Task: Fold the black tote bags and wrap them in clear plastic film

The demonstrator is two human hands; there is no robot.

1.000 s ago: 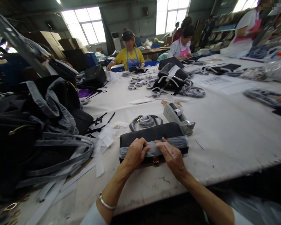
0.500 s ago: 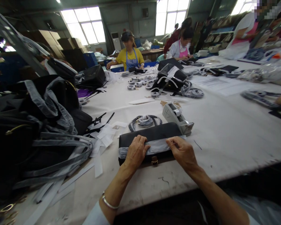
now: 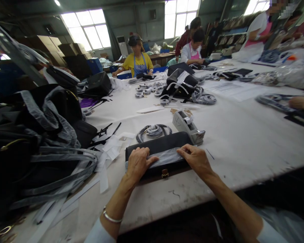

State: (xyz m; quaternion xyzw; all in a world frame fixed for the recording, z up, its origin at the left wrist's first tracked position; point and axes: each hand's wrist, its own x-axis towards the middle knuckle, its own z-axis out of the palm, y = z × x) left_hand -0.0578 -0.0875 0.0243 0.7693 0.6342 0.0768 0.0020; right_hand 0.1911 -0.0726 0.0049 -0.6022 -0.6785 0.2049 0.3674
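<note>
A black handbag (image 3: 164, 139) lies on its side in front of me, with a small brown buckle tab (image 3: 165, 173) at its near edge. A strip of translucent white wrap (image 3: 166, 157) runs across it. My left hand (image 3: 139, 162) is closed over the left part of the bag and strip, its thumb lying along the wrap. At the right end, my right hand (image 3: 194, 158) pinches the wrap between thumb and fingers. Just behind the bag lie a coiled wrapped strap (image 3: 154, 131) and a grey tape dispenser (image 3: 186, 126).
Black bags with wrapped straps (image 3: 40, 135) are heaped at left beside white paper strips (image 3: 110, 148). Farther back lie a black bag (image 3: 182, 81) and coiled straps. Co-workers sit and stand across the table (image 3: 243, 135); another person's hand (image 3: 302, 103) is at the right edge.
My left hand has slid slightly to the left along the strip, its thumb now reaching farther out. The right hand keeps its pinch. The whole view has shifted slightly.
</note>
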